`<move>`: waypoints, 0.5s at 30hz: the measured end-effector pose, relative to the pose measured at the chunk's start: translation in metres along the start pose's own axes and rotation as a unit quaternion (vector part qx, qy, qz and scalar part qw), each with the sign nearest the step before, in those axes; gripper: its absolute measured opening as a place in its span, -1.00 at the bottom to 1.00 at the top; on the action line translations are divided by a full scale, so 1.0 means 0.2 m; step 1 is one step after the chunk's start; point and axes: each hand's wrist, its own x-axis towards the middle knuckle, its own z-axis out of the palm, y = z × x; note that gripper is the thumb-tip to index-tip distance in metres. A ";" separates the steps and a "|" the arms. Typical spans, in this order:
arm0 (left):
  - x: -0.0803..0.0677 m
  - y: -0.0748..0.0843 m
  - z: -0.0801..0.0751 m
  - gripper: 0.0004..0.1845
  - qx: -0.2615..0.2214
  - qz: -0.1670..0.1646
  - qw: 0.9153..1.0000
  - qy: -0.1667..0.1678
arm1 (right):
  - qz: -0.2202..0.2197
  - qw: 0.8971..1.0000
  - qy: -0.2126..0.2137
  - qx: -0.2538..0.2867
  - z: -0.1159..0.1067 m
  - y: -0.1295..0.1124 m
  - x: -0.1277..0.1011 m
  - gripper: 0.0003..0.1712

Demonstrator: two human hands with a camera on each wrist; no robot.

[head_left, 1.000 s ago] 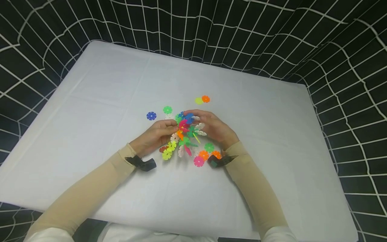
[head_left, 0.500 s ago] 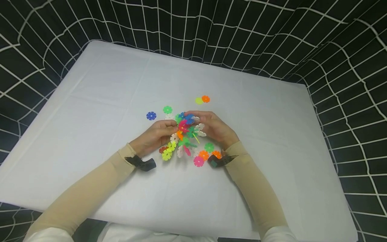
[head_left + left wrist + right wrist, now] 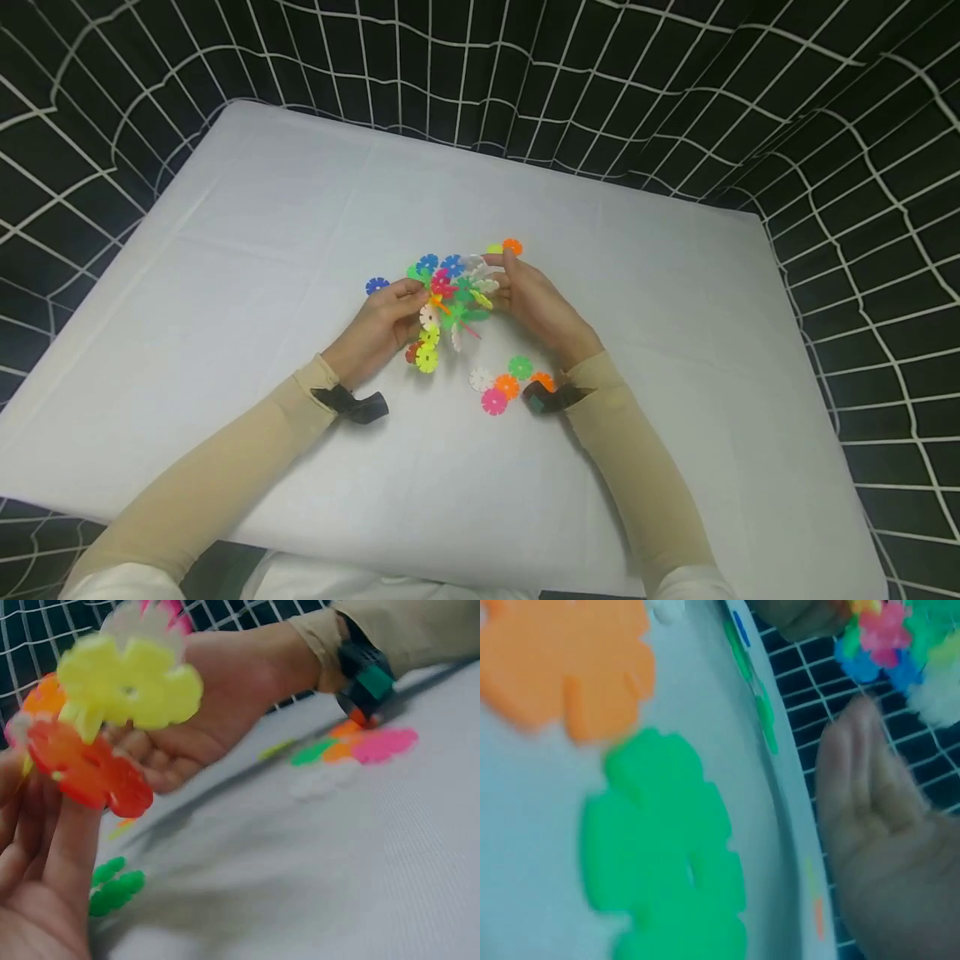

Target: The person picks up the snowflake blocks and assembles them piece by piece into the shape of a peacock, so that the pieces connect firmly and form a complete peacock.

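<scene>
A: In the head view, what were the hands doing?
B: The left hand [image 3: 378,329] and the right hand [image 3: 536,304] gripped a cluster of joined snowflake discs [image 3: 453,296] from either side, fingers curled round it, holding it above the white counter [image 3: 262,217].

A: Anything loose nearby?
B: A blue disc [image 3: 377,286] lay just left of the cluster, an orange disc [image 3: 512,247] beyond the right hand, and a pink disc [image 3: 493,402] among others near the right wrist.

A: And the left wrist view?
B: Left fingers [image 3: 64,847] pinched the cluster's lower end, at a yellow disc [image 3: 127,682] and a red disc [image 3: 90,769].

A: The right wrist view?
B: Blurred: the right hand's fingers [image 3: 870,772] reached up to the cluster; a green disc [image 3: 667,847] lay on the counter.
</scene>
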 end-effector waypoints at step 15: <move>0.01 0.02 0.00 -0.95 -0.078 0.034 0.993 0.085 | 0.104 0.965 -0.198 -0.136 0.18 0.00 -0.04 -0.49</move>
